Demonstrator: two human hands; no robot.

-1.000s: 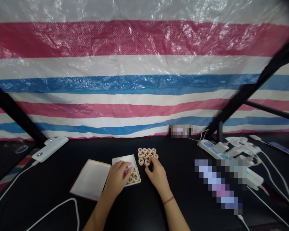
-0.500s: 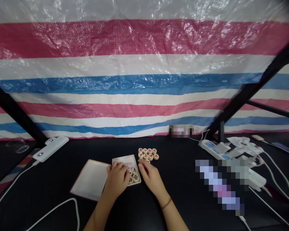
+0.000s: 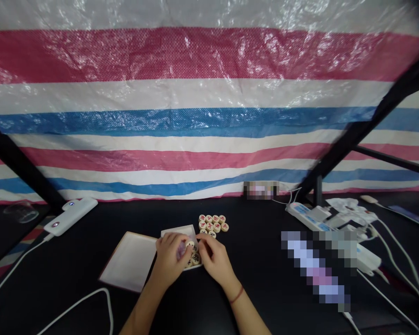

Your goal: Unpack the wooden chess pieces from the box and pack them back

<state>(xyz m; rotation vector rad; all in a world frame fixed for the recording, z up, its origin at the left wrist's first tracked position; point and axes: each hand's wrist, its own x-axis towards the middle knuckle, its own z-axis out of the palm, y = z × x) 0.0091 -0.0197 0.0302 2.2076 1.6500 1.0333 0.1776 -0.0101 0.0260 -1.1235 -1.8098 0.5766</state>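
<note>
A white open box (image 3: 177, 229) stands on the black table, with Chinese chess pieces (image 3: 195, 258) bearing black characters inside it. Over the box, my left hand (image 3: 168, 260) pinches a single Chinese chess piece (image 3: 190, 244) between thumb and fingers. Something purplish in the box is partly hidden behind those fingers. My right hand (image 3: 217, 261) is at the box's right rim, thumb and index finger apart, with nothing visible between them. Just beyond it, several red-character pieces (image 3: 215, 218) lie flat in rows, and a black-character piece (image 3: 212, 234) sits in the nearest row.
Left of the box lies its lid (image 3: 130, 260), inside facing up. A white power bank (image 3: 71, 216) with a cable is at the far left, beside a clear cup (image 3: 21, 213). Power strips (image 3: 309, 216) and tangled cables occupy the right. Striped plastic sheeting (image 3: 181, 158) hangs behind.
My left hand's thumb and fingers have closed on a piece, now raised in view. The right hand's fingers have curled in toward the box rim, uncovering more of the nearest row.
</note>
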